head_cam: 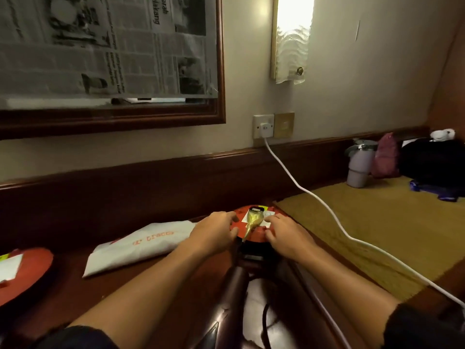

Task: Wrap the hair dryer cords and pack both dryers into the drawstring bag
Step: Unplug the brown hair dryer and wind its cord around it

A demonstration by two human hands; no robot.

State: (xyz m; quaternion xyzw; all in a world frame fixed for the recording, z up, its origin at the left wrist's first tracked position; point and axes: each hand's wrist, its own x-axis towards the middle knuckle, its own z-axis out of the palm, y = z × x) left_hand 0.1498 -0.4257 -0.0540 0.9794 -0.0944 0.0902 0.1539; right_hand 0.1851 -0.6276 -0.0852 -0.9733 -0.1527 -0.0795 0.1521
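Red hair dryer (251,226) on the dark wood surface (156,280), center frame, both hands on it: left hand (214,234) grips its left edge, right hand (284,235) its right edge, fingers curled on. Dryer's lower body hidden by hands, dark and blurry below. Second red dryer (22,270) cut off at left edge. White drawstring bag (141,245) lies flat between them. White cable (327,217) runs from wall socket (263,126) across the olive mat (377,222). Tumbler (358,166), bags far right.

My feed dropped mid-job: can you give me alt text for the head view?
Both hands, left hand and right hand, rest on a red round object on a dark wooden counter. A white drawstring bag lies to the left, and a white cable runs from a wall socket across the right side.
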